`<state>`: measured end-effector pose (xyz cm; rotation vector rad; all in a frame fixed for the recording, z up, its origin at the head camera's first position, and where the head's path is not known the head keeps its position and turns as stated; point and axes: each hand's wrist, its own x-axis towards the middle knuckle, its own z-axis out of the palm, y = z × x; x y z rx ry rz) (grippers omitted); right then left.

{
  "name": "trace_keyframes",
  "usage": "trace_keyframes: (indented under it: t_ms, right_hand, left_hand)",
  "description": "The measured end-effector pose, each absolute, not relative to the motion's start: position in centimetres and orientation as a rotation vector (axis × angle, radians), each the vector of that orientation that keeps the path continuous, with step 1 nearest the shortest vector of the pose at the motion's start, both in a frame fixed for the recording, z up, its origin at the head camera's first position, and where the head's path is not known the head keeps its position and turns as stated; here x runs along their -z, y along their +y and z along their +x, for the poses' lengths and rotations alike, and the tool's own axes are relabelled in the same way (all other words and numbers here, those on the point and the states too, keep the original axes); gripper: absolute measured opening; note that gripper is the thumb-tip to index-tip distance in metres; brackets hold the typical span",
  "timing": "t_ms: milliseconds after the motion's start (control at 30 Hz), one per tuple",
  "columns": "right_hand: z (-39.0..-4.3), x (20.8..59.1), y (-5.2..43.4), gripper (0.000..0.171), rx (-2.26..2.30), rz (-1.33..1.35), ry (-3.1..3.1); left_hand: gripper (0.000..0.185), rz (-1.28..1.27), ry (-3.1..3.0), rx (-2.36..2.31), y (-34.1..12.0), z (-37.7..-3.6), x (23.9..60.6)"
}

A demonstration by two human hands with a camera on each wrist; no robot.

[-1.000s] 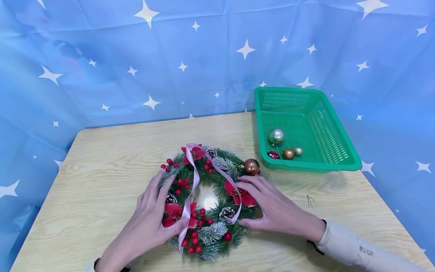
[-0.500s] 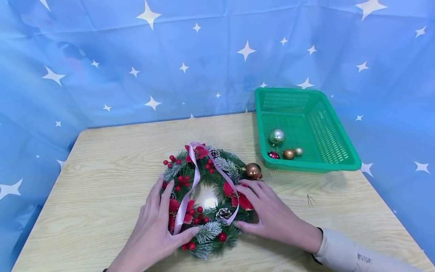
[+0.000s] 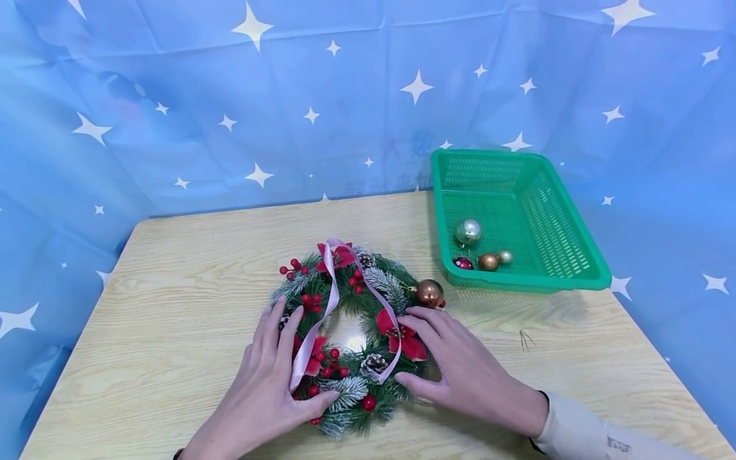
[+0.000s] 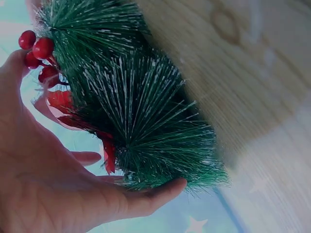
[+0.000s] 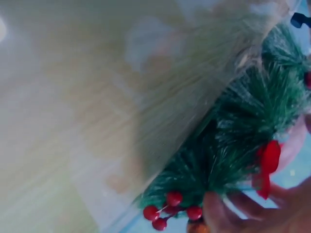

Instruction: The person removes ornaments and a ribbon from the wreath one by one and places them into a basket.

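Note:
A green Christmas wreath with red flowers, red berries, frosted sprigs and pinecones lies on the table. My left hand grips its left side, thumb at the front edge, as the left wrist view shows against the green needles. On the right side, my right hand holds the wreath with fingers spread beside a red poinsettia. A pale pink ribbon loops loosely over the wreath, its left end beside the left hand. A copper bauble sits at the wreath's upper right edge.
A green plastic basket stands at the back right, holding a silver bauble, a small bronze bauble and other small ornaments. Thin dark needles lie on the wooden table. A blue star-patterned cloth hangs behind.
The wreath has turned slightly clockwise under both hands, the copper bauble shifting down. My left thumb has come off the ribbon and lies farther right along the wreath's front.

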<state>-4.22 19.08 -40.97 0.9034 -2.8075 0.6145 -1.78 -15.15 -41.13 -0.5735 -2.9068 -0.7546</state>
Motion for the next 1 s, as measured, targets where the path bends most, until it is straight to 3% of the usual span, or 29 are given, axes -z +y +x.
trace_keyframes:
  t_ms: [367,1000]
  right_hand:
    - [-6.9,40.6,21.4,0.04,-0.934,0.893,-2.484]
    - [-9.0,40.3,21.1,0.058,-0.983,0.893,-2.584]
  left_hand:
    - [0.129,-0.656,-2.913,0.797,-16.0,-3.0,41.2]
    - [0.125,-0.72,-2.895,0.853,-17.2,-3.8,41.4]
